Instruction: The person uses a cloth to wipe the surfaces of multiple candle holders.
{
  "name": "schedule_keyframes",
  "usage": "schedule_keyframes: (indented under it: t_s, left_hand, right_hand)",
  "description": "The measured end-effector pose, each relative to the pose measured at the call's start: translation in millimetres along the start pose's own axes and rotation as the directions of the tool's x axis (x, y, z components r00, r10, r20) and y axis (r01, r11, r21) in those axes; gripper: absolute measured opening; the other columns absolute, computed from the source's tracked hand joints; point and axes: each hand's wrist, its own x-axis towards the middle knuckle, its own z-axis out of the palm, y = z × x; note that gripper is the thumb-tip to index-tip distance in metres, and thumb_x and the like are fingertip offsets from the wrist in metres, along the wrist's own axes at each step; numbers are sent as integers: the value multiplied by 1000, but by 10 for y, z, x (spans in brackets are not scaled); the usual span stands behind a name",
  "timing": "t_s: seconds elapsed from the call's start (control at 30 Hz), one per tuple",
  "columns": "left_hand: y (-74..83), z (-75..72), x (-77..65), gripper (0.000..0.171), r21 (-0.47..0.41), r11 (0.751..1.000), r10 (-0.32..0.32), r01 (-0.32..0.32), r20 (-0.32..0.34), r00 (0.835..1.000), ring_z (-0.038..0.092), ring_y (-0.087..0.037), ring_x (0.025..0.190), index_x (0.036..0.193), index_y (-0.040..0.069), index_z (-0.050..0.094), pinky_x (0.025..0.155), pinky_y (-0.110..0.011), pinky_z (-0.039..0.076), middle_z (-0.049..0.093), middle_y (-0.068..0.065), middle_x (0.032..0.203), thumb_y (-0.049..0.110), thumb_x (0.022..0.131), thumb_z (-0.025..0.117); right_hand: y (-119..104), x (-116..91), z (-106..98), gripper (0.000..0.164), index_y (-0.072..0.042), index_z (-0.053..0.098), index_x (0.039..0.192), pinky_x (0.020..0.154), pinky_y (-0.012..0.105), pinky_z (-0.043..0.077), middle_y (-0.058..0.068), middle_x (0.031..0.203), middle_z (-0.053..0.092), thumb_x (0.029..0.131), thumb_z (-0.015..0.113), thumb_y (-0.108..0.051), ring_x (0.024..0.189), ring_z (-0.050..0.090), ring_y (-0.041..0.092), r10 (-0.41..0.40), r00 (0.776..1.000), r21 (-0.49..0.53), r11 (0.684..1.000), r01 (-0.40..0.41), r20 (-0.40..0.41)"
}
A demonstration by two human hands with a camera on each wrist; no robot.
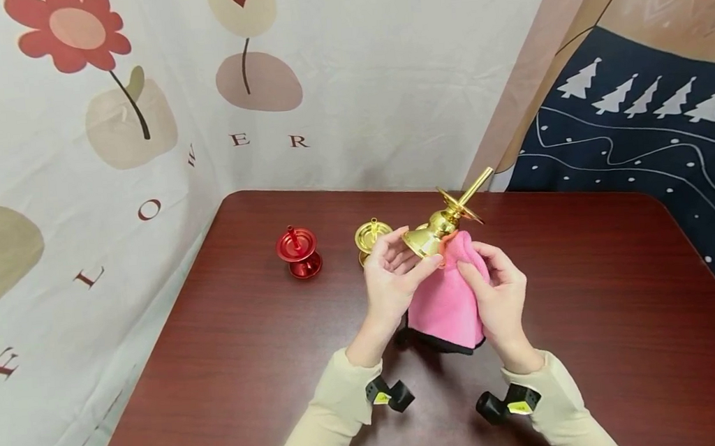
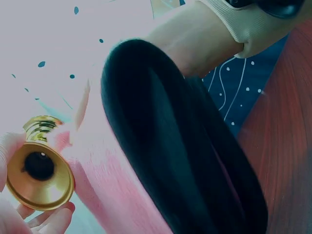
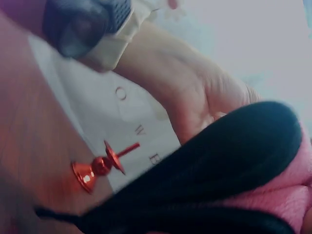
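Note:
My left hand (image 1: 390,280) grips a shiny gold candlestick (image 1: 438,226) by its flared base, tilted with its thin tube pointing up and to the right. In the left wrist view, the hollow underside of that gold base (image 2: 61,195) faces the camera. A pink cloth (image 1: 449,308) with black edging hangs folded from my right hand (image 1: 503,295), pinched between thumb and fingers. Its upper part touches the candlestick's body. The cloth's black edge (image 2: 146,126) fills much of the left wrist view, and the right fingers are hidden there.
A red candlestick (image 1: 299,250) stands upright on the dark wooden table (image 1: 227,331), left of my hands. Another gold candlestick (image 1: 372,234) stands behind my left hand, partly hidden by it. Printed fabric hangs (image 1: 383,74) behind the table's back edge.

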Motion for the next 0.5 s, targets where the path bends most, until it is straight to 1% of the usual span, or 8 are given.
schedule_keyframes:
  t_s: [0.03,0.1,0.17,0.2,0.27,0.37,0.4,0.5]
  left_hand:
    - [5,0,-2,53,-6,1000,-7,7,11,1000,63,-15,87,116,-11,50,81,-32,52,64,-19,103,-11,68,73]
    - [19,0,-8,52,-5,1000,-27,27,43,999,63,-15,88,116,-12,50,82,-33,52,64,-21,104,-11,70,72]
    - [29,4,-20,50,5,998,-59,59,79,995,64,-15,88,116,-12,51,82,-33,52,64,-23,104,-12,70,71]
    - [31,6,-28,50,12,997,-74,73,98,992,64,-15,88,116,-12,51,81,-34,52,64,-24,104,-12,70,71]
    - [36,12,-45,49,37,995,-95,91,132,987,64,-16,87,115,-12,51,81,-34,52,63,-26,104,-13,70,70]
    - [38,21,-59,48,58,994,-102,94,152,983,65,-18,87,115,-11,52,80,-34,53,63,-26,103,-12,70,71]
    - [34,22,-59,47,58,994,-99,91,151,984,65,-18,87,114,-11,52,80,-34,53,63,-25,103,-11,71,71]
    - [34,20,-51,47,47,997,-72,66,131,989,64,-17,87,114,-11,53,80,-33,53,64,-23,102,-10,71,71]
  right_hand:
    - [1,15,-2,23,-3,69,96,64,19,51,-1,87,68,80,62,12,73,62,10,82,997,34,996,-81,-18]
    - [0,74,-1,26,-12,71,95,63,20,52,0,85,69,83,61,9,71,63,10,236,971,107,967,-231,-38]
    - [3,148,-4,30,-17,72,91,63,21,52,-1,85,69,85,58,9,71,64,10,337,941,167,930,-328,-28]
    - [5,183,-10,32,-17,73,90,64,21,52,-1,85,68,86,55,9,72,63,10,373,928,200,910,-364,-12]
    - [13,245,-23,37,-17,73,85,66,20,52,-1,84,67,88,49,11,73,63,9,421,906,261,872,-414,29]
    - [17,293,-52,43,-15,73,81,68,20,52,-2,83,66,89,43,14,74,63,9,439,893,327,834,-444,94]
    - [16,297,-59,43,-15,74,81,68,21,52,-1,83,66,89,42,14,74,63,9,441,890,338,826,-451,111]
    - [3,283,-67,41,-17,74,84,67,22,53,-2,85,67,89,45,12,74,64,10,443,886,315,829,-463,137]
